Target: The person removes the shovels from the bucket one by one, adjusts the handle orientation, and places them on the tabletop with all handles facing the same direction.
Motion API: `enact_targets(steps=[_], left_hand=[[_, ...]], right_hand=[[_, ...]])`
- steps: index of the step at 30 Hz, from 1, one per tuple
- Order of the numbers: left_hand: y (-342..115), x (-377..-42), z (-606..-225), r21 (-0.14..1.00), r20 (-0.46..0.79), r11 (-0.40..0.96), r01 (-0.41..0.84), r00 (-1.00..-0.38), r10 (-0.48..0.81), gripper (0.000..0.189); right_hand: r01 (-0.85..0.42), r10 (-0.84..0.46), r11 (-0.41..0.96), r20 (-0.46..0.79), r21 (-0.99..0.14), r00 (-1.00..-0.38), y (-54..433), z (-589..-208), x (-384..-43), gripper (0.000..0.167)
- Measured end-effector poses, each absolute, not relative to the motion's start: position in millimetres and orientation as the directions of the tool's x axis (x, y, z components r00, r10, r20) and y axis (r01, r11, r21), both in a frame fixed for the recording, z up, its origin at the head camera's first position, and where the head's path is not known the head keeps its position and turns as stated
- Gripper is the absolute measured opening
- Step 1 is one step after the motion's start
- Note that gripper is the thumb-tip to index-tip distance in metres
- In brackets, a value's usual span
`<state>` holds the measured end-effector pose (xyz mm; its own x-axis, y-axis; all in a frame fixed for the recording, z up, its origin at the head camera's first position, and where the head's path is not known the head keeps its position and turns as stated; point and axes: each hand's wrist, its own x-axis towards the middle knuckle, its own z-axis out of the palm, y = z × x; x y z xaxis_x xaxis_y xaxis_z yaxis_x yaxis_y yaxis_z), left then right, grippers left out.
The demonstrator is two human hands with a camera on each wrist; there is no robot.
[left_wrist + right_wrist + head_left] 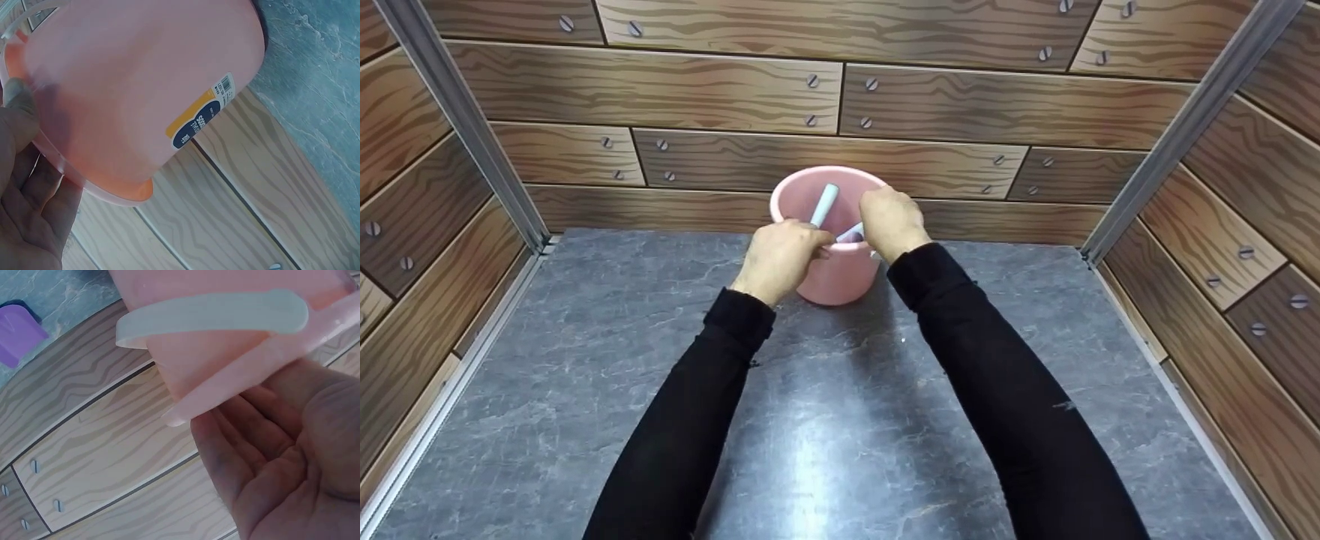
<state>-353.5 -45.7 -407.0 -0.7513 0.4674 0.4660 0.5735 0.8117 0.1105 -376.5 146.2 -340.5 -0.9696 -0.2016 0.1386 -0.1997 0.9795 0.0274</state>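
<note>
1 bucket [838, 277] | left hand [782, 256], right hand [894, 223] grip rim [829, 171] | 2 pale bars [824, 205] inside

- Head view: bright, mostly sharp; white glare streaks the flat grey marbled bench [607, 360], midway between its left and right edges.
- A soft shadow falls nearside of the round pink plastic bucket [837, 279].
- Wrist views: dimmer, hazy, bluish; the brown wood-patterned wall [107, 422] bows in the right one.

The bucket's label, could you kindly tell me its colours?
The label is orange-yellow, dark blue and white, showing best in the left wrist view.
</note>
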Motion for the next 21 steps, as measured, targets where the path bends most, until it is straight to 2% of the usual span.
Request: enact_targets(steps=[8,21], left_hand=[[-45.5,-353.2,-405.1,0.109,0.467,0.817,0.567,-0.754,0.461,0.020],[-47.0,-352.4,-405.1,0.117,0.450,0.818,0.564,-0.764,0.462,0.022]], right_hand=[[-0.170,-0.176,0.984,0.172,0.045,-0.969,139.4,-347.3,-381.2,0.021],[-0.276,-0.263,0.960,0.194,-0.046,-0.945,153.5,-351.0,-382.8,0.012]])
